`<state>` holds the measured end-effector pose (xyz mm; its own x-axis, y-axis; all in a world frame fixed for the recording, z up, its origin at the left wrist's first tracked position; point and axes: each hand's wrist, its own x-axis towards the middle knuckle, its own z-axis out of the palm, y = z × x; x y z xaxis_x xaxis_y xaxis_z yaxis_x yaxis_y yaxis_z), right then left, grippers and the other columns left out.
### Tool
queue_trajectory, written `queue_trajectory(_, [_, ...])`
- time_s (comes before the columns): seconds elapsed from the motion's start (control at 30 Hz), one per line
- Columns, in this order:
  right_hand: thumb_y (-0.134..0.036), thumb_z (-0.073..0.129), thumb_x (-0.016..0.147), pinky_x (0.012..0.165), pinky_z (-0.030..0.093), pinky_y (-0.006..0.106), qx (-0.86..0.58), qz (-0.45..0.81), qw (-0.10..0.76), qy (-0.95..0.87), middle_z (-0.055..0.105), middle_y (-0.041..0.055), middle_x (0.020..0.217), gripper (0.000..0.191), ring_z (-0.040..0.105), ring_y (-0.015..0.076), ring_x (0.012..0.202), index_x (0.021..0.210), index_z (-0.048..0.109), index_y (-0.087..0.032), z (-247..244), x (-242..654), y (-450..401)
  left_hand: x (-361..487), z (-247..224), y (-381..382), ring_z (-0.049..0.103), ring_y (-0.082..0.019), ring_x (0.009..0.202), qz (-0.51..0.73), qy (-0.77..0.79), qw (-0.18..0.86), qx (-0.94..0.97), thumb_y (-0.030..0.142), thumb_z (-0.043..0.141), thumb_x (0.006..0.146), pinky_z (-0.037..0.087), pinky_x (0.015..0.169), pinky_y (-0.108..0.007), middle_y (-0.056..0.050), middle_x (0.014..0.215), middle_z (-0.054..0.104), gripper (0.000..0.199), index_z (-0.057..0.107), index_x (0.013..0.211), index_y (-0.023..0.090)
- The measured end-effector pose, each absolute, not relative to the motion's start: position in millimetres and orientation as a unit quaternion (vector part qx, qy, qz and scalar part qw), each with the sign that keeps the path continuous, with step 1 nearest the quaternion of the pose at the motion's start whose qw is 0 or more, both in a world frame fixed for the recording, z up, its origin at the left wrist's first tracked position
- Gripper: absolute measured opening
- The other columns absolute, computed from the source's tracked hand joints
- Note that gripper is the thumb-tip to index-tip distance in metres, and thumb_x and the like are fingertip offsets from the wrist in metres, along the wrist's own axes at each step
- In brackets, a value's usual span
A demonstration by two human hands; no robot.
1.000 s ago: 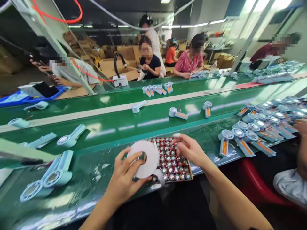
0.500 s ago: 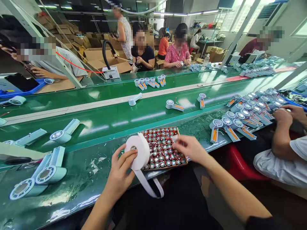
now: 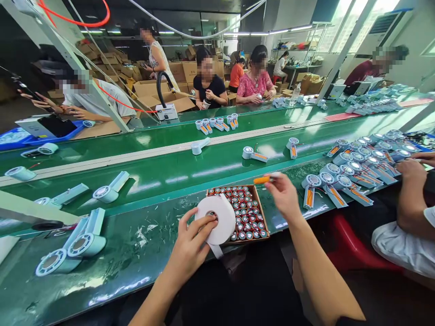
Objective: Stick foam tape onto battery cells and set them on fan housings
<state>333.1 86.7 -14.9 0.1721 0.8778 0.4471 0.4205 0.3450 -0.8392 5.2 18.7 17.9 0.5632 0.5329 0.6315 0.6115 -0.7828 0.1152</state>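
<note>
1. Head view: our left hand [image 3: 193,237] grips the white tape roll [image 3: 222,219], overlapping the carton [image 3: 262,209] of packed cells [image 3: 249,218] on the green bench [image 3: 125,249].
2. Our right hand [image 3: 285,197] pinches an orange cell [image 3: 261,180] near the carton's far right corner.

Your left hand [image 3: 193,240] grips the white tape roll [image 3: 221,220] over the box [image 3: 267,230] of cells; your right hand [image 3: 284,197], at the box's one o'clock, pinches an orange cylinder [image 3: 261,179], probably a battery, though its far end is blurred.

Glossy green tabletop [image 3: 122,253]
</note>
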Motion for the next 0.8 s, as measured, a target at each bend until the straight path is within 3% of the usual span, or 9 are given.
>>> queue_trajectory(0.07, [-0.041,0.062,0.1,0.099,0.057,0.041,-0.449,0.272,0.682,-0.509,0.065,0.0076,0.127,0.033,0.067,0.022,0.117,0.129,0.053,-0.027,-2,333,67,4,18,22,0.048,-0.03,0.137,-0.322,-0.317,0.077,-0.889,-0.008,0.056,0.086,0.043,0.119,-0.058,-0.008,0.125,0.072,0.051,0.062,0.129,0.02])
queue_trajectory(0.13, [-0.043,0.076,0.092,0.096,0.059,0.041,-0.39,0.349,0.716,-0.462,0.07,0.0055,0.119,0.042,0.07,0.0231,0.11,0.128,0.061,-0.029,15,325,46,3,19,26,0.043,-0.033,0.141,-0.307,-0.306,0.096,-0.896,-0.005,0.062,0.088,0.045,0.117,-0.057,-0.007,0.127,0.072,0.047,0.064,0.128,0.02])
queue_trajectory(0.2, [-0.043,0.081,0.088,0.093,0.061,0.041,-0.403,0.393,0.67,-0.485,0.074,0.0062,0.114,0.044,0.073,0.024,0.103,0.126,0.068,-0.026,30,310,28,4,22,30,0.036,-0.036,0.147,-0.29,-0.291,0.108,-0.905,0.001,0.068,0.089,0.048,0.116,-0.055,-0.007,0.129,0.072,0.044,0.065,0.129,0.019])
queue_trajectory(0.3, [-0.043,0.074,0.094,0.093,0.061,0.039,-0.45,0.393,0.596,-0.536,0.076,0.0071,0.113,0.038,0.073,0.0249,0.102,0.126,0.072,-0.022,40,291,15,7,34,34,0.029,-0.037,0.151,-0.254,-0.255,0.134,-0.923,0.007,0.07,0.091,0.049,0.116,-0.052,-0.005,0.131,0.072,0.039,0.067,0.129,0.017])
queue_trajectory(0.4, [-0.041,0.067,0.098,0.083,0.06,0.032,-0.489,0.396,0.508,-0.588,0.077,0.0034,0.1,0.035,0.072,0.0216,0.091,0.126,0.073,-0.022,39,287,14,10,48,37,0.035,-0.035,0.148,-0.226,-0.218,0.185,-0.931,0.006,0.068,0.092,0.046,0.118,-0.049,-0.003,0.133,0.072,0.035,0.07,0.126,0.015])
queue_trajectory(0.47, [-0.042,0.072,0.095,0.077,0.06,0.029,-0.476,0.448,0.478,-0.587,0.076,0.0017,0.092,0.03,0.07,0.0205,0.086,0.115,0.075,-0.021,36,285,17,15,52,39,0.042,-0.034,0.143,-0.218,-0.208,0.203,-0.932,0.004,0.067,0.091,0.045,0.118,-0.046,-0.002,0.133,0.072,0.035,0.071,0.124,0.015])
queue_trajectory(0.53, [-0.045,0.08,0.088,0.08,0.061,0.03,-0.432,0.51,0.53,-0.521,0.076,0.0025,0.095,0.032,0.071,0.0213,0.088,0.107,0.075,-0.02,33,275,18,27,48,37,0.051,-0.032,0.135,-0.242,-0.225,0.202,-0.922,0.004,0.068,0.091,0.045,0.116,-0.045,-0.003,0.13,0.073,0.038,0.071,0.127,0.017])
queue_trajectory(0.67, [-0.054,0.087,0.081,0.096,0.06,0.036,-0.321,0.502,0.768,-0.234,0.076,0.0061,0.112,0.048,0.074,0.0221,0.101,0.113,0.071,-0.022,24,241,29,65,21,22,0.061,-0.026,0.102,-0.371,-0.301,0.177,-0.86,0.015,0.075,0.09,0.044,0.111,-0.049,-0.005,0.109,0.078,0.046,0.067,0.135,0.024])
queue_trajectory(0.8, [-0.04,0.093,0.076,0.09,0.061,0.029,-0.276,0.491,0.806,-0.18,0.077,0.0066,0.11,0.041,0.074,0.0189,0.101,0.106,0.074,-0.021,30,281,39,73,-3,7,0.058,-0.026,0.093,-0.433,-0.355,0.07,-0.826,0.033,0.07,0.096,0.042,0.105,-0.048,-0.004,0.095,0.078,0.032,0.07,0.128,0.03])
